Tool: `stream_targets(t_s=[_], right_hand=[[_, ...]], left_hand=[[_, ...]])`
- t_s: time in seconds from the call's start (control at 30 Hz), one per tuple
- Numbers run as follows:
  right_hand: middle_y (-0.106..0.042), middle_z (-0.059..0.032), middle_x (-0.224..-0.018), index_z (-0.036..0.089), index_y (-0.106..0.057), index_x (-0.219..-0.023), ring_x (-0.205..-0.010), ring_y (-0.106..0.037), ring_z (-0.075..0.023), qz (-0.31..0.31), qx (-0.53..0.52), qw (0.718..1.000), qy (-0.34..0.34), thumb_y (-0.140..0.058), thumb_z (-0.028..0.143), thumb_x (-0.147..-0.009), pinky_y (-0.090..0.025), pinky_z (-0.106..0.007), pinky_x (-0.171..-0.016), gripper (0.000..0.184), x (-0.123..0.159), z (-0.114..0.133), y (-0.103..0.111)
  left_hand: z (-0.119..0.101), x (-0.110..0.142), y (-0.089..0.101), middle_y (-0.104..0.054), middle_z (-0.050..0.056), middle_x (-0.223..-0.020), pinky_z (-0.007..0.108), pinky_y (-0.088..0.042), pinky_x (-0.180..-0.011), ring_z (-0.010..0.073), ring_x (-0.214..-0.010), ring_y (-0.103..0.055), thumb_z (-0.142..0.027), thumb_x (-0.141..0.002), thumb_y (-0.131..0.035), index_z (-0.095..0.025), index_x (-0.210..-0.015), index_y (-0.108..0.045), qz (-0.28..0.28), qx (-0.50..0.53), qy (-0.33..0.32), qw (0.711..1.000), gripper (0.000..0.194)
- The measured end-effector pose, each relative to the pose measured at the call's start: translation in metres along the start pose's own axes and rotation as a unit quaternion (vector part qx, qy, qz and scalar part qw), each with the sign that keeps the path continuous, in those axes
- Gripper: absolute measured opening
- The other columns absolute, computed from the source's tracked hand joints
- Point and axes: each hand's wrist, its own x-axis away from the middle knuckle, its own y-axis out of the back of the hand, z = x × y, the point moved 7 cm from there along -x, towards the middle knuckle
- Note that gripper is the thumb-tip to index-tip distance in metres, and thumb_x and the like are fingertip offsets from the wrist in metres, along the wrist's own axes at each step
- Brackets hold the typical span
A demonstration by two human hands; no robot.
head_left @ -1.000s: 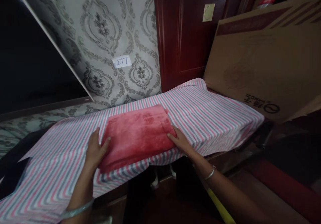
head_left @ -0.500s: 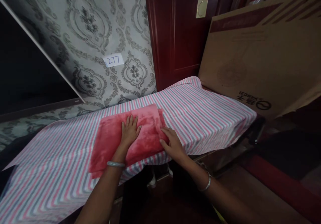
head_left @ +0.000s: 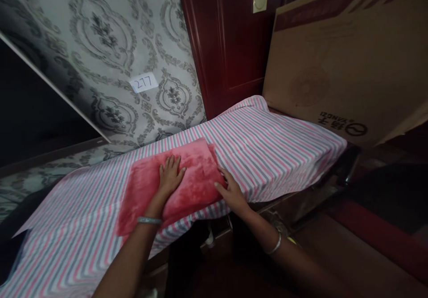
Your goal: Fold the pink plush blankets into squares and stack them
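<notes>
A folded red plush cloth (head_left: 197, 186) lies on a striped sheet (head_left: 267, 142), its layers stacked with a smoother pink strip along the far edge. My left hand (head_left: 170, 176) rests flat on top of it, fingers spread, near the middle. At the cloth's right edge is my right hand (head_left: 232, 191); its thumb lies on the top face while the fingers curl round the side, pinching the edge. The tips of those fingers are partly hidden. Each wrist wears a bangle.
A large cardboard box (head_left: 334, 62) stands at the back right, beside a dark red door (head_left: 230, 44). Patterned wallpaper carries a paper label (head_left: 145, 83) marked 277. A dark screen (head_left: 36, 106) is at the left. The sheet hangs over the near edge.
My right hand's fingers have slid from the top of the cloth to round its right edge. My left hand stays flat on the cloth. The view has shifted slightly.
</notes>
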Motion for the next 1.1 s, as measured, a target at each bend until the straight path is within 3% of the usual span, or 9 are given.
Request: stream_targets(t_s=[0.1, 0.2, 0.3, 0.4, 0.53, 0.7, 0.83, 0.97, 1.1], right_hand=[[-0.059, -0.0137, -0.146, 0.021, -0.063, -0.139, -0.138, -0.053, -0.0292, 0.016, 0.029, 0.999, 0.023, -0.062, 0.037, -0.09, -0.039, -0.05, -0.12, 0.051, 0.006, 0.0, 0.002], [-0.058, -0.0139, -0.149, 0.021, -0.062, -0.141, -0.14, -0.051, -0.0294, 0.026, 0.059, 0.996, 0.064, -0.061, 0.036, -0.091, -0.039, -0.05, -0.12, 0.052, 0.009, 0.006, 0.001], [-0.057, -0.014, -0.15, 0.022, -0.061, -0.144, -0.14, -0.051, -0.0294, 0.042, 0.077, 0.994, 0.073, -0.061, 0.036, -0.092, -0.04, -0.05, -0.12, 0.054, 0.009, 0.008, 0.001], [-0.058, -0.0157, -0.149, 0.02, -0.062, -0.143, -0.14, -0.052, -0.0302, 0.057, 0.07, 0.994, 0.057, -0.062, 0.039, -0.092, -0.04, -0.05, -0.12, 0.054, 0.008, 0.006, 0.004], [-0.064, -0.0133, -0.142, 0.022, -0.065, -0.137, -0.133, -0.058, -0.0292, 0.081, 0.02, 0.996, 0.011, -0.061, 0.045, -0.093, -0.043, -0.049, -0.116, 0.05, 0.002, 0.005, 0.013], [-0.071, -0.0106, -0.131, 0.025, -0.069, -0.128, -0.117, -0.067, -0.0267, 0.044, -0.067, 0.992, -0.095, -0.06, 0.048, -0.091, -0.053, -0.046, -0.103, 0.044, -0.024, -0.013, 0.024], [-0.07, -0.0098, -0.125, 0.025, -0.069, -0.122, -0.099, -0.07, -0.0216, 0.01, -0.152, 0.975, -0.16, -0.07, 0.038, -0.08, -0.057, -0.038, -0.086, 0.044, -0.056, -0.034, 0.021], [-0.069, -0.004, -0.101, 0.022, -0.064, -0.122, -0.064, -0.06, -0.0117, -0.006, -0.224, 0.95, -0.219, -0.075, 0.033, -0.074, -0.05, -0.028, -0.06, 0.051, -0.086, -0.047, 0.011], [-0.059, 0.0058, -0.071, 0.018, -0.058, -0.13, -0.051, -0.048, -0.0098, 0.01, -0.228, 0.94, -0.256, -0.071, 0.031, -0.074, -0.038, -0.023, -0.05, 0.059, -0.108, -0.05, -0.005]], left_hand=[[-0.02, -0.015, 0.019, -0.055, 0.017, -0.153, 0.06, -0.038, -0.119, 0.0333, -0.144, -0.048, -0.033, -0.103, -0.037, -0.015, -0.144, -0.059, -0.049, 0.062, -0.05, 0.996, 0.05], [-0.073, -0.028, 0.035, -0.058, 0.012, -0.152, 0.05, -0.041, -0.119, 0.0278, -0.139, -0.053, -0.018, -0.098, -0.041, -0.018, -0.142, -0.061, -0.076, 0.081, -0.219, 0.969, 0.048], [-0.121, -0.036, 0.026, -0.056, 0.007, -0.154, 0.053, -0.036, -0.122, 0.0281, -0.148, -0.044, -0.006, -0.091, -0.046, -0.026, -0.136, -0.066, -0.02, 0.03, -0.341, 0.939, 0.053], [-0.139, -0.045, 0.005, -0.057, 0.007, -0.153, 0.062, -0.033, -0.122, 0.0316, -0.15, -0.041, -0.006, -0.09, -0.051, -0.027, -0.123, -0.073, 0.052, -0.027, -0.367, 0.928, 0.045], [-0.13, -0.052, -0.015, -0.054, 0.009, -0.155, 0.061, -0.038, -0.119, 0.0307, -0.149, -0.043, -0.008, -0.092, -0.052, -0.026, -0.122, -0.073, 0.068, -0.021, -0.352, 0.933, 0.041], [-0.105, -0.048, -0.018, -0.053, 0.013, -0.155, 0.054, -0.039, -0.12, 0.0265, -0.147, -0.045, -0.016, -0.096, -0.048, -0.022, -0.134, -0.063, -0.015, 0.084, -0.348, 0.934, 0.042], [-0.085, -0.044, -0.014, -0.052, 0.016, -0.151, 0.051, -0.042, -0.118, 0.0265, -0.143, -0.047, -0.021, -0.096, -0.048, -0.019, -0.113, -0.066, -0.083, 0.211, -0.327, 0.918, 0.024], [-0.071, -0.042, -0.011, -0.05, 0.016, -0.149, 0.052, -0.045, -0.115, 0.0273, -0.141, -0.048, -0.037, -0.1, -0.05, -0.021, -0.101, -0.062, -0.141, 0.303, -0.289, 0.897, 0.019], [-0.064, -0.041, -0.009, -0.053, 0.013, -0.143, 0.053, -0.046, -0.114, 0.0268, -0.138, -0.05, -0.044, -0.101, -0.05, -0.023, -0.1, -0.06, -0.168, 0.346, -0.265, 0.884, 0.023]])
